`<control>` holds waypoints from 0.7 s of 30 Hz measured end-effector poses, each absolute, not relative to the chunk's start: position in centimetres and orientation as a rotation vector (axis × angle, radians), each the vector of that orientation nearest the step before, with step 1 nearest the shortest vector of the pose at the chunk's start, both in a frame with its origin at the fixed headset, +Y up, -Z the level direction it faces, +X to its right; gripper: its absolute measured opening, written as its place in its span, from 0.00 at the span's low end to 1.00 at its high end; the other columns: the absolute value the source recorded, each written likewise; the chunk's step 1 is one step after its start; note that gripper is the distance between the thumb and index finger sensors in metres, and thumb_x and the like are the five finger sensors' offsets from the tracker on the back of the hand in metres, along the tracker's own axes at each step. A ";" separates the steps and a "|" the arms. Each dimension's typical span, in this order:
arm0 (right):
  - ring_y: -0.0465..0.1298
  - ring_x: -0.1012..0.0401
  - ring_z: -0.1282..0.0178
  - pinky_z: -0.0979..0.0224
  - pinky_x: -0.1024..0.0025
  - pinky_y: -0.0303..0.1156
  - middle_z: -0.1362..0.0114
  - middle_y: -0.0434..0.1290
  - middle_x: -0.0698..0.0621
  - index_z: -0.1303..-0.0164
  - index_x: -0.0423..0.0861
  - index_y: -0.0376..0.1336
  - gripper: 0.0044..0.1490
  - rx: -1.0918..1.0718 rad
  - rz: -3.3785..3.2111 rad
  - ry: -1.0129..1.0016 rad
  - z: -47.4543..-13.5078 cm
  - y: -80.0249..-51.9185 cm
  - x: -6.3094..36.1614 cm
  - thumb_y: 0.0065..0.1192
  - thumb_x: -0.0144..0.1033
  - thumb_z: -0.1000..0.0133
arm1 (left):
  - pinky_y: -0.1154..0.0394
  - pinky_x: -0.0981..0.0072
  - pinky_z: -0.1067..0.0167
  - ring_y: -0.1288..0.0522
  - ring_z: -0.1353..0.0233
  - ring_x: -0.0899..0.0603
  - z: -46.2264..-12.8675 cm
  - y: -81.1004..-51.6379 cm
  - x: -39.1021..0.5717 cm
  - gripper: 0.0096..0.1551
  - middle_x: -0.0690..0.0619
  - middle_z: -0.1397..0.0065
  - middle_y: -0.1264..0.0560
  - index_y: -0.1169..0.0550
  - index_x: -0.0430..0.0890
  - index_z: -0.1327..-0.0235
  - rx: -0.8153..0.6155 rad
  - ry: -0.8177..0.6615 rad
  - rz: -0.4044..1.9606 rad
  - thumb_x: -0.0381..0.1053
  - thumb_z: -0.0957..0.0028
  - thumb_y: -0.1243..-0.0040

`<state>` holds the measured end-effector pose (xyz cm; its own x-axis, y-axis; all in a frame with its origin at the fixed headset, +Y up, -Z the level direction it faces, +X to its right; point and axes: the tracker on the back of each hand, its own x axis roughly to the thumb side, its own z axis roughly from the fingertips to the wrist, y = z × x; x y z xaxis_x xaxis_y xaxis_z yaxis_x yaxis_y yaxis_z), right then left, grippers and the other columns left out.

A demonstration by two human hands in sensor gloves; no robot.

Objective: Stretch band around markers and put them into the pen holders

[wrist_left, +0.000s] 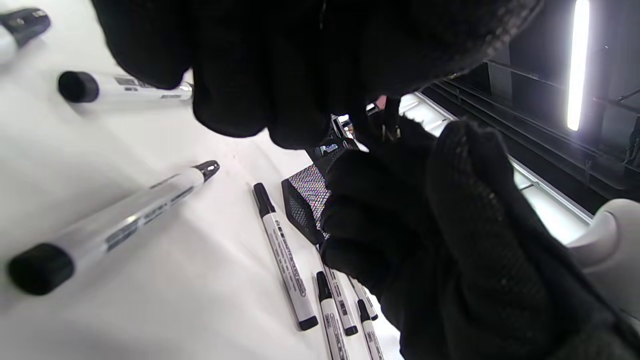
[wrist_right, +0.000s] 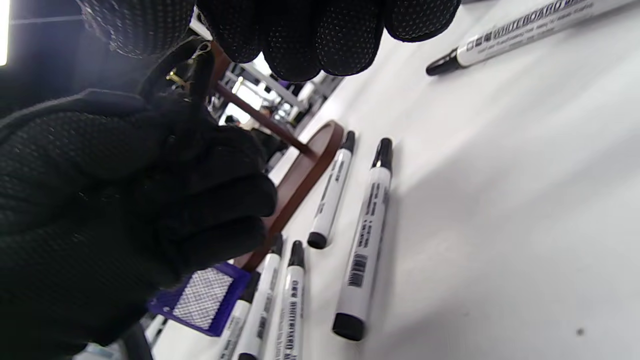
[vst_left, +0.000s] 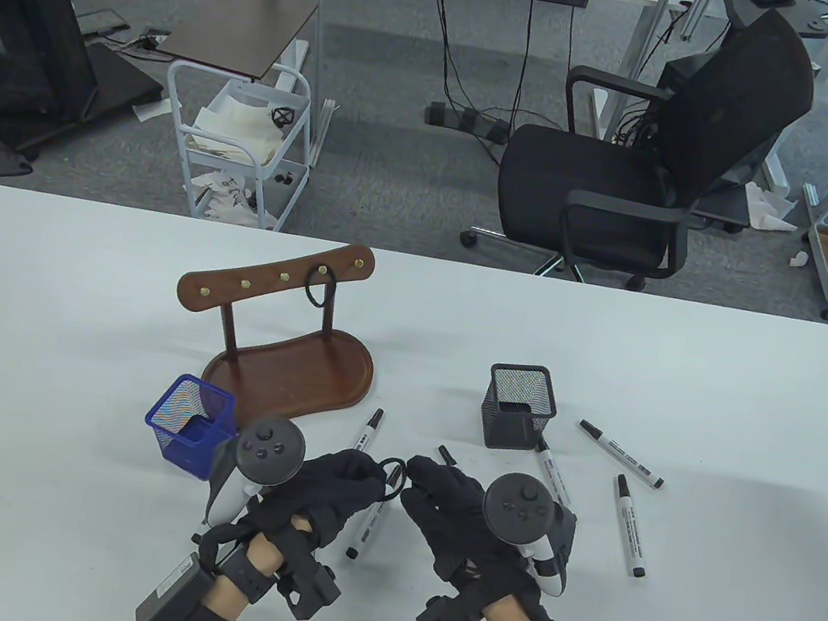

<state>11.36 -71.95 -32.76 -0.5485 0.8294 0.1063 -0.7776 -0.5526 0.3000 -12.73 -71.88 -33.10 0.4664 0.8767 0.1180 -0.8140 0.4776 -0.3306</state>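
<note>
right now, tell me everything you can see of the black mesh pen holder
The black mesh pen holder is a small square cup of perforated metal-looking mesh with a solid rim, standing upright on the white table, right of the wooden stand. It looks empty from the table view, with no markers in it. One marker lies with its tip close to the holder's front corner; whether they touch is unclear. Neither hand touches it.

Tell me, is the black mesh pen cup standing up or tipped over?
Upright: the black pen cup stands on the table with its open mouth facing up.
</note>
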 end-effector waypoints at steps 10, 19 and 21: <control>0.72 0.53 0.30 0.20 0.46 0.63 0.30 0.74 0.55 0.34 0.55 0.64 0.25 0.232 2.116 0.318 -33.4 -72.2 10.4 0.63 0.47 0.42 | 0.30 0.32 0.33 0.21 0.31 0.32 -32.9 -72.7 -13.4 0.17 0.40 0.32 0.17 0.19 0.46 0.41 -0.323 -0.331 1.133 0.51 0.38 0.35; 0.72 0.52 0.32 0.21 0.43 0.62 0.34 0.73 0.54 0.37 0.52 0.61 0.24 0.243 2.106 0.381 -33.5 -72.8 9.8 0.59 0.48 0.41 | 0.32 0.32 0.30 0.24 0.27 0.33 -32.7 -73.3 -13.5 0.18 0.42 0.28 0.20 0.21 0.47 0.38 -0.375 -0.362 1.338 0.50 0.37 0.37; 0.71 0.52 0.31 0.21 0.43 0.62 0.34 0.73 0.54 0.36 0.52 0.61 0.24 0.242 2.063 0.394 -33.6 -72.8 9.9 0.59 0.48 0.41 | 0.32 0.33 0.29 0.24 0.26 0.34 -32.8 -73.5 -13.7 0.18 0.45 0.28 0.19 0.21 0.49 0.38 -0.364 -0.377 1.373 0.51 0.37 0.37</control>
